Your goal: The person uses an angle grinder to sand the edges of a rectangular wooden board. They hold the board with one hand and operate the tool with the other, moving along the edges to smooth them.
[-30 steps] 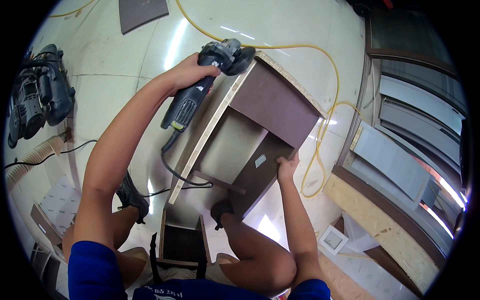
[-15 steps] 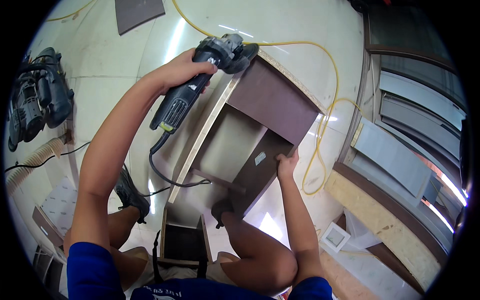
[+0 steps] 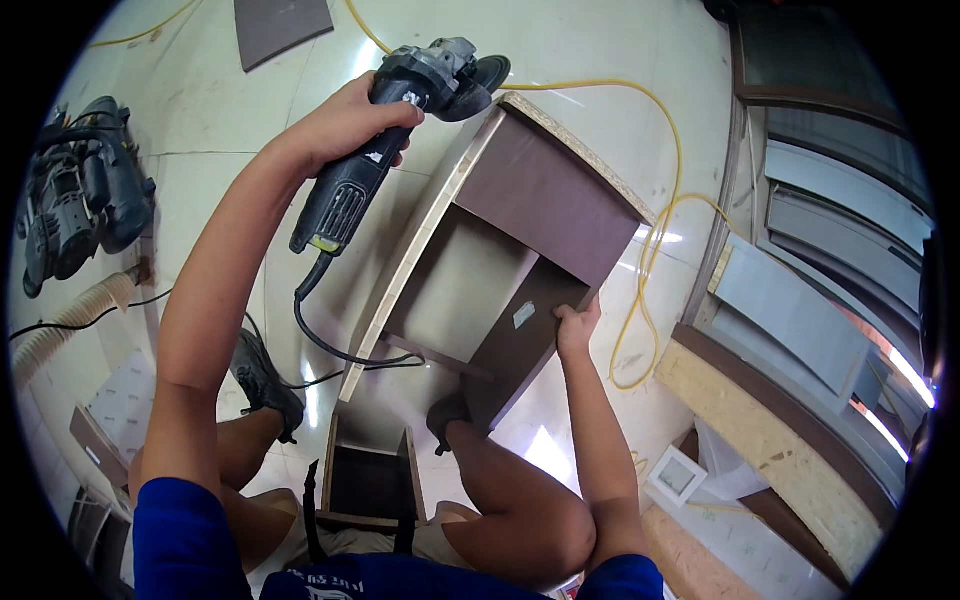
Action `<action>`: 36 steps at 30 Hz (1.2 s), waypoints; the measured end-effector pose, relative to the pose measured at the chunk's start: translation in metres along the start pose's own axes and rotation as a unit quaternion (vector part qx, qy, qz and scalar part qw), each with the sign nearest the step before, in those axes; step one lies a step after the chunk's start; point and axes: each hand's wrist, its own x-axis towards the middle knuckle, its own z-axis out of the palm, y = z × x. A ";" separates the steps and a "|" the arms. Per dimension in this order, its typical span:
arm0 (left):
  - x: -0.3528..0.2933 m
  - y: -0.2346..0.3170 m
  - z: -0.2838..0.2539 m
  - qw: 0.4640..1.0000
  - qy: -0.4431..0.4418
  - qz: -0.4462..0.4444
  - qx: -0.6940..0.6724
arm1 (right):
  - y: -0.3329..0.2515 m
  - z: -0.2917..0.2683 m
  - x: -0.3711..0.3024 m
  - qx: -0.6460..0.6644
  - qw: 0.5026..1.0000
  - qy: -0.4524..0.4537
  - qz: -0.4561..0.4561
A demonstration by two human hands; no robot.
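My left hand (image 3: 345, 125) is wrapped round the body of a black angle grinder (image 3: 345, 200). The grinder's disc (image 3: 488, 76) hangs above and left of the far corner of a brown chipboard cabinet carcass (image 3: 545, 185), apart from it in the picture. That carcass is tilted on the floor between my legs, its raw edges facing up. With thumb and fingers my right hand (image 3: 577, 328) grips the carcass's right side panel, beside a small white label (image 3: 524, 315). The grinder's black cord (image 3: 345, 357) droops across the carcass's left edge.
A yellow cable (image 3: 670, 130) loops over the floor beyond the carcass. Further power tools (image 3: 90, 190) and a ribbed hose (image 3: 75, 325) lie at the left. Boards (image 3: 780, 455) are stacked at the right. A small open box (image 3: 375, 485) sits between my thighs.
The grinder in my left hand has risen up and slightly left in view, its disc shifting off the carcass's far corner. My right hand keeps its grip on the side panel.
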 end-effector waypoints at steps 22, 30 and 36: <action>0.001 -0.020 0.028 0.993 0.050 0.043 0.093 | -0.009 0.007 -0.002 0.018 1.000 -0.004 -0.010; -0.009 -0.010 0.041 0.990 0.068 0.061 0.106 | -0.001 0.000 0.003 0.015 0.999 0.007 -0.030; -0.020 -0.006 0.052 0.992 0.056 0.035 0.111 | 0.002 0.000 0.008 0.060 0.997 0.019 -0.053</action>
